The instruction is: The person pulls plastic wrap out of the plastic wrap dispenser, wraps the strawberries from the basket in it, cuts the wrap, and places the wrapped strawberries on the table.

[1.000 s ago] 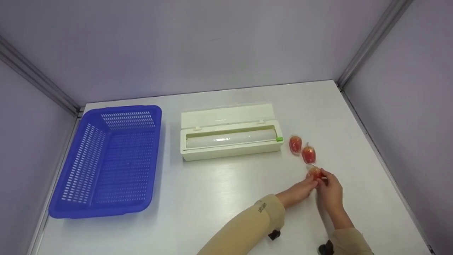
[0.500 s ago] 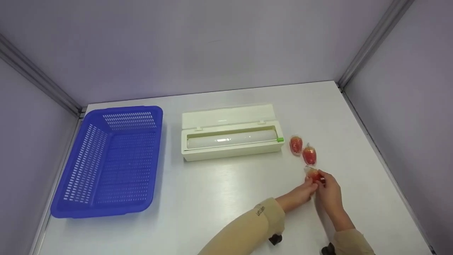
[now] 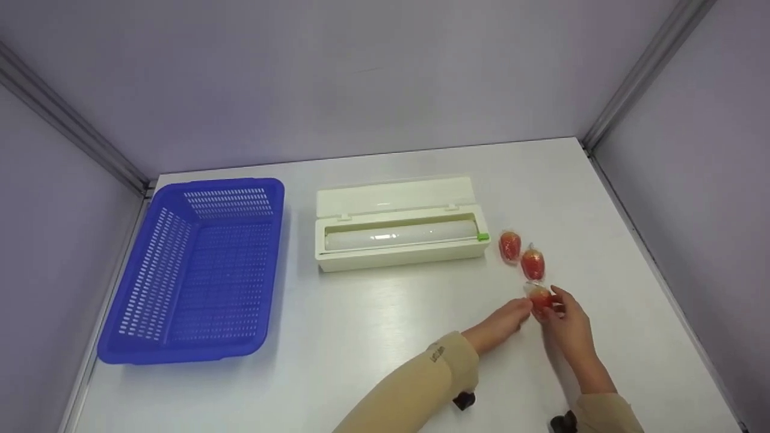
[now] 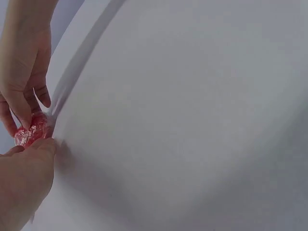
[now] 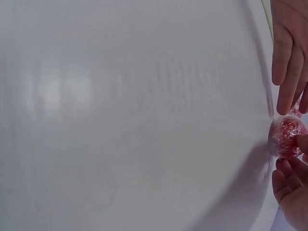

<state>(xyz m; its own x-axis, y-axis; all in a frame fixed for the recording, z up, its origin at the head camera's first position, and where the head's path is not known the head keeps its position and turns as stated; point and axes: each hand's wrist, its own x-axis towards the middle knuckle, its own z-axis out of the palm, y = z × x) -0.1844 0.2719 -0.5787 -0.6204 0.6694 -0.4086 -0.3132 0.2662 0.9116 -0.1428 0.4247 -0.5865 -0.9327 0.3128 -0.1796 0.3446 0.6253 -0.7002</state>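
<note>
My right hand (image 3: 568,328) holds a red-and-yellow apple (image 3: 540,297) wrapped in clear film, thumb and fingers around it, low over the white table. Straight fingers of my left hand (image 3: 502,325) lie close against the apple's left side; in the right wrist view the left hand (image 5: 291,53) points down at the wrapped apple (image 5: 288,137). The left wrist view has the apple (image 4: 34,130) between both hands at the left edge. Two more film-wrapped apples, one at the left (image 3: 510,246) and one nearer (image 3: 533,264), lie just beyond.
A cream cling film dispenser (image 3: 403,258) stands mid-table, lid (image 3: 397,195) raised, with a film roll (image 3: 400,234) inside and a green slider (image 3: 483,237) at its right end. At the left sits a blue plastic basket (image 3: 274,270). Grey panels enclose the table (image 3: 361,337).
The left fingers have loosened and drawn slightly leftward from the apple, while the right hand keeps hold of it. The head view has shifted a little; the dispenser and basket stay put.
</note>
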